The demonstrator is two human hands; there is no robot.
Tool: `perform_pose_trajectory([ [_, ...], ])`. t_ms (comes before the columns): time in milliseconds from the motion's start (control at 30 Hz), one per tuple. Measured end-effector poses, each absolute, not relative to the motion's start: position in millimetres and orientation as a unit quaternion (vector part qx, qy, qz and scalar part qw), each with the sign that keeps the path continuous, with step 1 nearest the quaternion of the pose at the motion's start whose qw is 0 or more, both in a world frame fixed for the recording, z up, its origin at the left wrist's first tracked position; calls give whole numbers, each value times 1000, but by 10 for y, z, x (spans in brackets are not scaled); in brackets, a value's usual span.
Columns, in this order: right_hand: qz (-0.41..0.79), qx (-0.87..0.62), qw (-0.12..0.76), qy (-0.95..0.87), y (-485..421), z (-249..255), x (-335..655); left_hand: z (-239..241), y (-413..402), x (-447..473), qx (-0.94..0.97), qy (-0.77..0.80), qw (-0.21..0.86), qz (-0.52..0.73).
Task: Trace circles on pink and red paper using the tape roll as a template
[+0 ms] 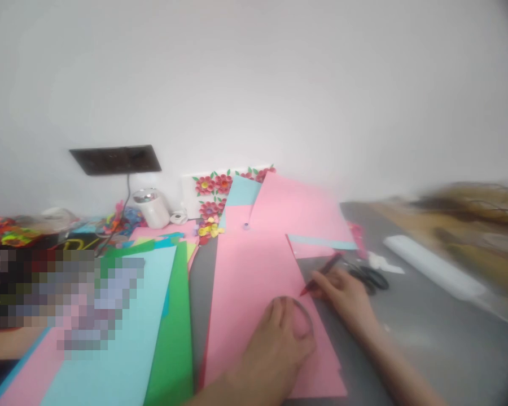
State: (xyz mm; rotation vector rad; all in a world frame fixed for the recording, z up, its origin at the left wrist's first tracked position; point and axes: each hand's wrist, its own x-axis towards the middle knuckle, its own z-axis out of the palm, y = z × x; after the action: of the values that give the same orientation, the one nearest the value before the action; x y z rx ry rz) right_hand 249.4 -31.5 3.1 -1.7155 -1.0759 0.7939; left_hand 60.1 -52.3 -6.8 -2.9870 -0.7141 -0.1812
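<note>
A long pink paper sheet (248, 270) lies on the grey table in front of me, a red edge showing along its left side. On its lower part my left hand (281, 338) grips a thin round ring (309, 317), fingers over the far rim and thumb at the right side. Whether the ring is a bangle or a tape roll I cannot make out. Between the fingers of my right hand (342, 287) is a red pen (330, 265), its tip slanting down left to the sheet's right edge, close to the ring. Blur softens both hands.
Black-handled scissors (370, 275) lie beyond my right hand. Further right is a white roll (434, 268). Green paper (178, 338) and light blue paper (127, 344) cover the left. Behind stand a flower-decorated white board (190, 194), a leaning pink sheet (300, 206) and a white cylinder (154, 210).
</note>
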Motion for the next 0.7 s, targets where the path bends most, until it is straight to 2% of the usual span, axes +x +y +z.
perform_pose_trajectory([
  [400,335,-678,485,-439,-360,83,2438,-91,-475,632,-960,-272,-8,-62],
  [700,321,-692,499,-412,-727,-56,2457,-65,-469,604,-957,-274,-32,-93],
])
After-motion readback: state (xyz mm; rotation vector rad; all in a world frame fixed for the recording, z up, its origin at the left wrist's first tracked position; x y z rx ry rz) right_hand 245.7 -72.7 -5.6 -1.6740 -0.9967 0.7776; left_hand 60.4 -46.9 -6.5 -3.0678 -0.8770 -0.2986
